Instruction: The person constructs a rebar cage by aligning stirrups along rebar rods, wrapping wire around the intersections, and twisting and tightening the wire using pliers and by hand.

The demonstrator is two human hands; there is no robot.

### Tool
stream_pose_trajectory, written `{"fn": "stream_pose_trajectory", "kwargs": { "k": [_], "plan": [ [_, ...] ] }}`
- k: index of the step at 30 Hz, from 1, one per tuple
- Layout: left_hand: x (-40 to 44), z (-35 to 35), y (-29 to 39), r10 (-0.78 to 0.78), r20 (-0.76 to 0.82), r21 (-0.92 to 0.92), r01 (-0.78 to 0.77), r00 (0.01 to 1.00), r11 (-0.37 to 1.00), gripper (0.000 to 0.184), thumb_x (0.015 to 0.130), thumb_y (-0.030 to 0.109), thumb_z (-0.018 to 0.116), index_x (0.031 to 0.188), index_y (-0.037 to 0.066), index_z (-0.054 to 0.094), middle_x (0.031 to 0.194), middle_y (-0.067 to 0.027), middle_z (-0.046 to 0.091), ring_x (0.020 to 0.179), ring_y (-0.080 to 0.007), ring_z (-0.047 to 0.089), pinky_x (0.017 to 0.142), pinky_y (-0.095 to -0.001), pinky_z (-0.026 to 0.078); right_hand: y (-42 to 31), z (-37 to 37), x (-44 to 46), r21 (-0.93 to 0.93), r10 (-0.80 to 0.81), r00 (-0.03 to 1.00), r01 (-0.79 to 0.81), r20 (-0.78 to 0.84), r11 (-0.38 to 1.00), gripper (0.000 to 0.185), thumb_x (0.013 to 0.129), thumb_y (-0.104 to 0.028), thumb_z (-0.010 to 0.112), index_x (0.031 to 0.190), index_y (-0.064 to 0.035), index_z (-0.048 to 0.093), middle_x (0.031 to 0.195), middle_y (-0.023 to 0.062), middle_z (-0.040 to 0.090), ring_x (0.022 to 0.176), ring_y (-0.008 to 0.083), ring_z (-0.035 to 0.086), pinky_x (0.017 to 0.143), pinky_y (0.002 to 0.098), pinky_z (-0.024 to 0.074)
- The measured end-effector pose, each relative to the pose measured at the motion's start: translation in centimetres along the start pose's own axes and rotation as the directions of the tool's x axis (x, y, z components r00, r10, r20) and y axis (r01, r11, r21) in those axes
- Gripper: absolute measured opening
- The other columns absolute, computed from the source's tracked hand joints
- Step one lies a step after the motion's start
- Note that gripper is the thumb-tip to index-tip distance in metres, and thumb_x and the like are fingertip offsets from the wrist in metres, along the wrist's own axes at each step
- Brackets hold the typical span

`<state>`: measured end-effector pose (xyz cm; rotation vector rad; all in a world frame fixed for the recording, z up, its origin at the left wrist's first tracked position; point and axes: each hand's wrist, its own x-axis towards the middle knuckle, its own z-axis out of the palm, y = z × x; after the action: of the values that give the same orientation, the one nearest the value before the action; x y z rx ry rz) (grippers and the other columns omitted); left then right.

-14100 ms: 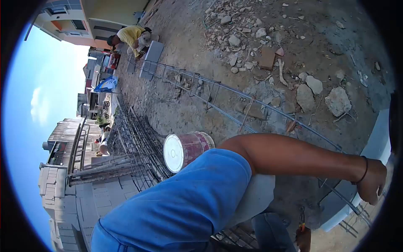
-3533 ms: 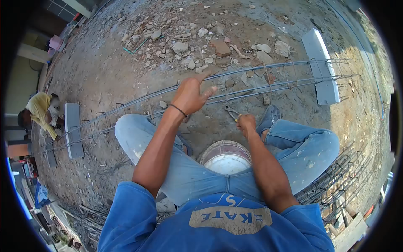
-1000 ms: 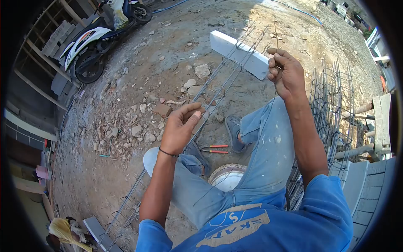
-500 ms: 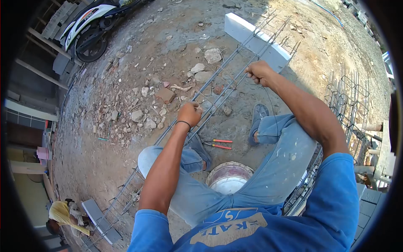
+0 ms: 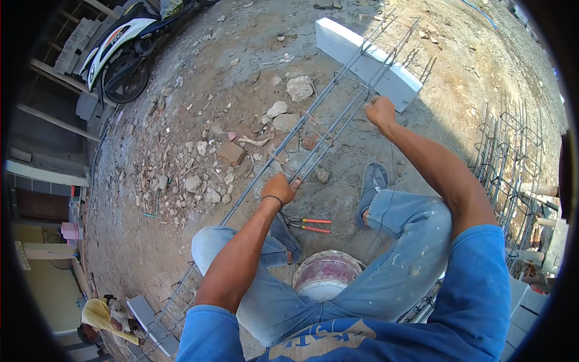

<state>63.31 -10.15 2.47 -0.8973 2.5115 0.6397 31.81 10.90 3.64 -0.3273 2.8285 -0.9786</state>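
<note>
A long cage of steel rebar (image 5: 325,148) runs diagonally past my knees, its bars joined by square stirrups. My left hand (image 5: 279,189) is closed at the near bars, fingers curled on the steel. Farther along, my right hand (image 5: 381,112) is a fist beside the bars, close to a stirrup. A thin dark wire (image 5: 392,158) hangs below this fist; its end inside the fingers is hidden. Red-handled pincers (image 5: 310,225) lie on the ground between my feet.
White blocks (image 5: 368,63) prop the cage's far end, and a grey block (image 5: 151,326) its near end. A bucket (image 5: 325,271) is between my legs. Rubble (image 5: 193,181) lies left, more rebar cages (image 5: 506,145) right. A motorbike (image 5: 123,54) and a crouching person (image 5: 102,317) are at left.
My right hand has moved slightly right and down, its wrist turned. My left hand has slid a little right and down along the bars. The whole view has shifted slightly.
</note>
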Motion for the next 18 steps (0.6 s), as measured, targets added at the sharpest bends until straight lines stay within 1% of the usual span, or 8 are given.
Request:
{"fn": "stream_pose_trajectory", "kwargs": {
  "k": [1, 3, 5, 8, 12, 14, 17, 18],
  "plan": [
    [0.4, 0.2, -0.3, 0.031, 0.029, -0.011, -0.031, 0.999, 0.999, 0.074, 0.088, 0.055, 0.068, 0.117, -0.013, 0.061, 0.115, -0.0349, 0.065, 0.110, -0.0457, 0.064, 0.096, -0.0467, 0.050, 0.2, -0.3, 1.0, 0.008, -0.020, 0.999, 0.021, -0.036, 1.000, 0.027, 0.081, -0.019, 0.070, 0.086, 0.0074, 0.069, 0.089, 0.0290, 0.070, 0.090, 0.0407, 0.071, 0.077, 0.0445, 0.0540],
    [0.9, 0.6, -0.3, 0.043, -0.002, -0.026, -0.043, 0.999, 0.999, 0.074, 0.087, 0.052, 0.069, 0.122, -0.013, 0.060, 0.114, -0.0346, 0.066, 0.109, -0.0445, 0.066, 0.095, -0.0453, 0.050, 0.6, -0.8, 3.1, 0.016, -0.038, 0.997, 0.039, -0.074, 0.999, 0.033, 0.083, -0.026, 0.074, 0.086, 0.0068, 0.070, 0.087, 0.0281, 0.070, 0.087, 0.0396, 0.071, 0.076, 0.0442, 0.0543],
    [1.2, 0.7, -0.1, 0.115, 0.009, -0.131, -0.113, 0.993, 0.985, 0.073, 0.087, 0.049, 0.070, 0.128, -0.011, 0.058, 0.113, -0.0334, 0.067, 0.107, -0.0430, 0.067, 0.094, -0.0435, 0.051, 1.2, -1.0, 5.5, 0.035, -0.019, 0.997, 0.022, -0.079, 0.999, 0.049, 0.080, -0.041, 0.081, 0.087, 0.0057, 0.070, 0.082, 0.0254, 0.071, 0.084, 0.0375, 0.071, 0.076, 0.0432, 0.0545],
    [1.8, 0.8, 0.2, 0.102, 0.041, -0.153, -0.095, 0.994, 0.984, 0.065, 0.086, 0.047, 0.071, 0.122, -0.007, 0.065, 0.108, -0.0311, 0.070, 0.103, -0.0413, 0.069, 0.091, -0.0432, 0.053, 1.3, -0.6, 7.1, 0.110, -0.094, 0.991, 0.104, -0.097, 0.988, 0.055, 0.076, -0.044, 0.085, 0.090, 0.0066, 0.070, 0.077, 0.0216, 0.071, 0.079, 0.0347, 0.071, 0.074, 0.0422, 0.0543],
    [1.9, 0.2, 0.5, 0.102, 0.066, -0.182, -0.089, 0.993, 0.979, 0.054, 0.087, 0.046, 0.070, 0.105, -0.005, 0.072, 0.100, -0.0304, 0.071, 0.097, -0.0404, 0.070, 0.086, -0.0444, 0.053, 3.1, 1.6, 10.5, 0.120, -0.068, 0.996, 0.076, -0.065, 0.990, 0.065, 0.074, -0.048, 0.086, 0.099, 0.0089, 0.068, 0.074, 0.0197, 0.071, 0.078, 0.0323, 0.072, 0.073, 0.0411, 0.0546],
    [1.9, 0.7, 0.5, 0.097, 0.069, -0.186, -0.083, 0.993, 0.979, 0.051, 0.088, 0.045, 0.069, 0.101, -0.005, 0.073, 0.096, -0.0302, 0.071, 0.094, -0.0404, 0.070, 0.085, -0.0444, 0.053, 5.3, 3.1, 11.7, 0.056, -0.051, 0.967, 0.067, -0.251, 0.996, 0.076, 0.072, -0.050, 0.087, 0.112, 0.0106, 0.063, 0.079, 0.0200, 0.071, 0.080, 0.0319, 0.072, 0.074, 0.0397, 0.0551],
    [2.1, 0.4, 0.4, 0.110, 0.067, -0.208, -0.094, 0.992, 0.974, 0.048, 0.090, 0.044, 0.068, 0.098, -0.004, 0.074, 0.090, -0.0291, 0.070, 0.088, -0.0398, 0.071, 0.081, -0.0445, 0.052, 4.5, 1.9, 10.5, 0.241, 0.029, 0.976, 0.025, -0.218, 0.970, 0.092, 0.071, -0.056, 0.086, 0.125, 0.0122, 0.056, 0.091, 0.0211, 0.072, 0.086, 0.0326, 0.072, 0.077, 0.0402, 0.0553],
    [1.9, 0.3, 0.5, 0.119, 0.068, -0.231, -0.101, 0.991, 0.968, 0.048, 0.091, 0.043, 0.067, 0.098, -0.003, 0.074, 0.088, -0.0283, 0.070, 0.086, -0.0394, 0.071, 0.080, -0.0444, 0.052, 4.0, 1.5, 9.6, 0.234, 0.037, 0.977, 0.013, -0.209, 0.972, 0.092, 0.071, -0.056, 0.086, 0.125, 0.0122, 0.056, 0.091, 0.0211, 0.072, 0.086, 0.0326, 0.072, 0.077, 0.0402, 0.0553]
  ]
}}
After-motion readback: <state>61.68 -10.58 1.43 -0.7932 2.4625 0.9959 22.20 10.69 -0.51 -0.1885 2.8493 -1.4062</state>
